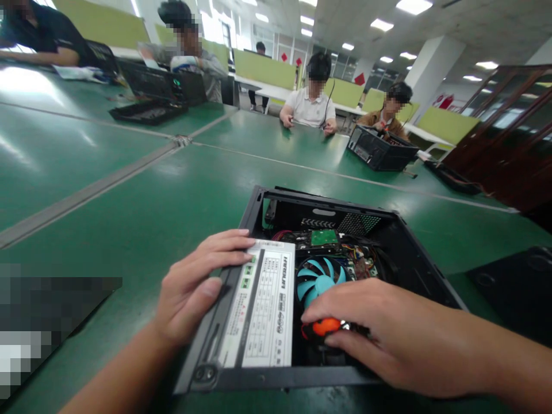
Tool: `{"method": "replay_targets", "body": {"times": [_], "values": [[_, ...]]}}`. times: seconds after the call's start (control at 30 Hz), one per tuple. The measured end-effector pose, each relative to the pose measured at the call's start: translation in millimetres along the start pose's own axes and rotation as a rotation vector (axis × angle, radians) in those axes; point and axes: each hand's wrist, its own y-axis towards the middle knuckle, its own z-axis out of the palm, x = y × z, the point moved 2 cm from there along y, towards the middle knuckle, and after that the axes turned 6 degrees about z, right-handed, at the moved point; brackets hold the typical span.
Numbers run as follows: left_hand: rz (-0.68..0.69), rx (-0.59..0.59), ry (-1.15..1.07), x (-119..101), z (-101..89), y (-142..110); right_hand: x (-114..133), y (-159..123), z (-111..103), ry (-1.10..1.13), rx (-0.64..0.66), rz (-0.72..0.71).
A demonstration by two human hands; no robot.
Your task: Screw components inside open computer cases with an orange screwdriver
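Observation:
An open computer case [254, 376] lies in front of me. My left hand [196, 282] rests on its left edge, fingers stretched flat and touching the labelled power supply [267, 305]. My right hand [371, 328] reaches inside the case, thumb and fingers closed around an orange-and-black screwdriver [326, 326]. Only its orange part and a bit of metal show; its tip is hidden. Just behind that hand sits a cooling fan [321, 282] with light blue blades. Further back are a green circuit board [324, 237] and bundled wires [357, 253].
The case stands on a green table [142, 218]. A dark panel [517, 287] lies to its right. Across the table, one person [313, 106] sits, and another [383, 118] works at a second computer case [379, 149]. Another opened case [164, 86] stands at the far left.

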Motion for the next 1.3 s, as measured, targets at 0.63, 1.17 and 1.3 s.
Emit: {"method": "replay_targets", "body": {"times": [0.63,1.17,1.3], "values": [[-0.02,0.02,-0.073,3,-4.4,2,-24,65,-35,-0.266,-0.324,0.044],[-0.111,0.691,0.529,-81,3.2,101,-23,-13,-85,0.508,-0.815,-0.208],[-0.024,1.05,0.778,-129,92.1,117,-52,-78,-88,0.468,-0.935,-0.043]]}}
